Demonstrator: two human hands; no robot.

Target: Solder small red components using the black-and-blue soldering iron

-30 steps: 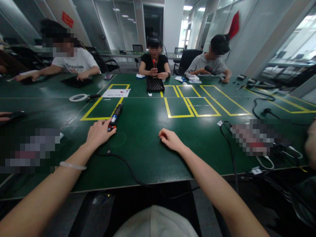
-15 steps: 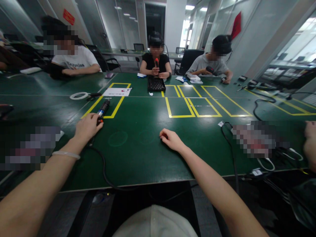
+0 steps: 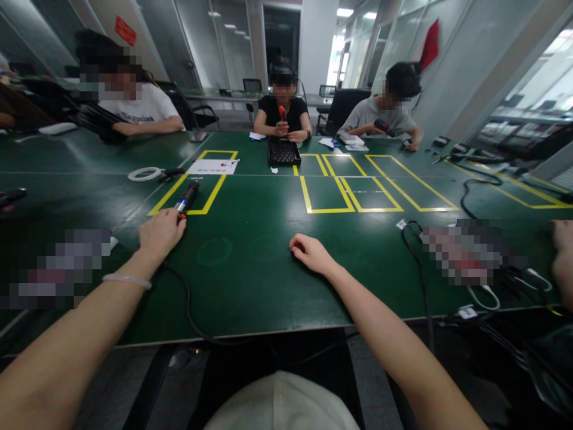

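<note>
My left hand (image 3: 162, 234) is wrapped around the near end of a black cylindrical tool (image 3: 190, 192) with a blue band and an orange-red part by my fingers. The tool lies along the green table (image 3: 250, 286), pointing away from me; its exact kind is not clear. A black cable (image 3: 187, 298) runs from beside that hand toward the table's near edge. Further right, my right hand (image 3: 310, 252) rests on the tabletop with its fingers curled in, nothing visible in them. Faint round marks lie on the surface between both hands.
Yellow tape outlines (image 3: 329, 211) mark the table. Beyond the tool are a white paper (image 3: 213, 167) and a white cable loop (image 3: 144, 174). A black tray (image 3: 285, 154) stands before a seated person (image 3: 283, 113). Cables (image 3: 416, 269) lie at right. Other people sit around.
My left hand and wrist have shifted slightly right and turned a little on the tool. My right hand stays put. At far left, a person has raised a dark object.
</note>
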